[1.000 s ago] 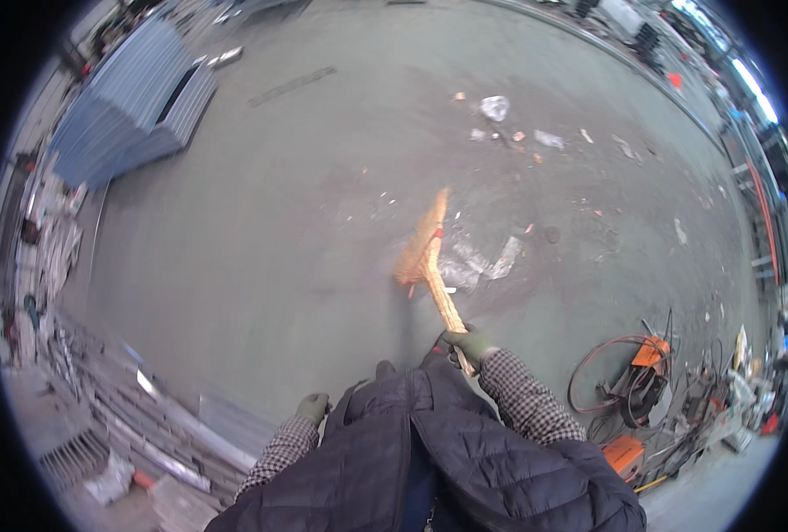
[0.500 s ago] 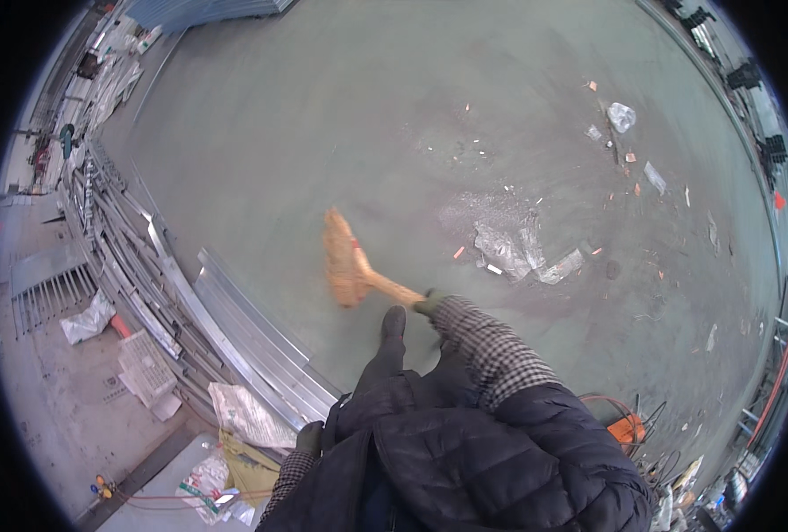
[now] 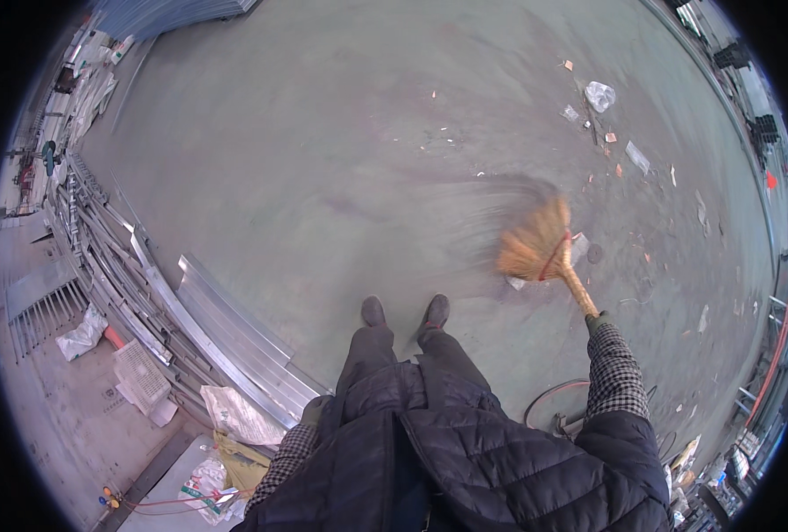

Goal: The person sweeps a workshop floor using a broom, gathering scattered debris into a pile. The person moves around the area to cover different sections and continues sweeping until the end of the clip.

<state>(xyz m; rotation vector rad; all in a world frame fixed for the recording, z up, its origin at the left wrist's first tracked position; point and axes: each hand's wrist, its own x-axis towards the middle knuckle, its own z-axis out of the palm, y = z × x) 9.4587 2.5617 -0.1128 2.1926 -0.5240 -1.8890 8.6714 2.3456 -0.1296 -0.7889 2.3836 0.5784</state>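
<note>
My right hand (image 3: 597, 321), in a dark glove, is wrapped round the handle of a straw broom (image 3: 536, 244). The broom's fanned bristles rest on the grey floor to the front right, over a dusty streak. Beside the broom head, partly covered by it, lies a scrap of clear plastic (image 3: 578, 247). My left hand (image 3: 316, 410), also gloved, hangs at my left side near the coat; its fingers are too hidden to read.
Long metal channels (image 3: 243, 341) lie along my left, with a white sack (image 3: 239, 415) at their near end. A crumpled plastic bag (image 3: 600, 97) and several small scraps litter the floor at front right. A hose (image 3: 545, 395) curls near my right side.
The broom has swung from front left to the right in my right hand. Plastic sheeting and dust there are now mostly covered or displaced. Both shoes now show side by side.
</note>
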